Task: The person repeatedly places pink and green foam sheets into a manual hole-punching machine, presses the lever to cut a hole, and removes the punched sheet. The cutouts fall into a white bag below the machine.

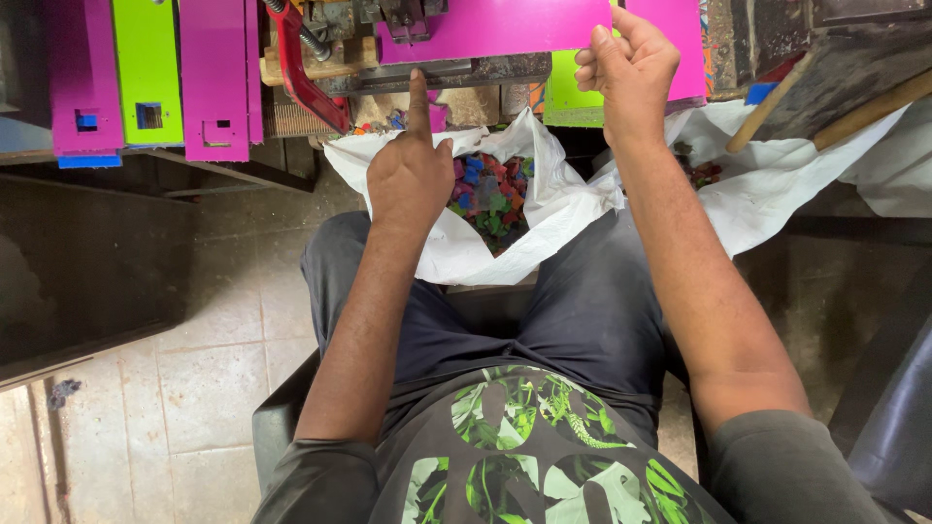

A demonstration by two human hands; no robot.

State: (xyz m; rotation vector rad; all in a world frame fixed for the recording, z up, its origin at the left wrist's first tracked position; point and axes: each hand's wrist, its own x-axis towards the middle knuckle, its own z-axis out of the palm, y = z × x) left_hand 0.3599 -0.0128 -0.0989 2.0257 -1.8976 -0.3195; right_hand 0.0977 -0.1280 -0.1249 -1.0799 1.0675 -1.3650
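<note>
A magenta flat sheet point(485, 27) lies across a dark metal punching machine point(437, 73) at the top centre. My right hand point(629, 70) grips the sheet's right edge with thumb and fingers. My left hand point(413, 165) is mostly curled, its index finger pointing up and touching the machine's front just below the sheet. Under both hands an open white sack point(563, 199) rests on my lap, with several small coloured scraps point(490, 194) inside.
Magenta panels point(216, 78) and a green panel point(146, 68) with cut-outs stand at the upper left. A red clamp handle point(301, 73) hangs beside the machine. Wooden handles point(864, 112) lie at the upper right. Tiled floor point(194, 378) on my left, a dark chair point(893, 408) on my right.
</note>
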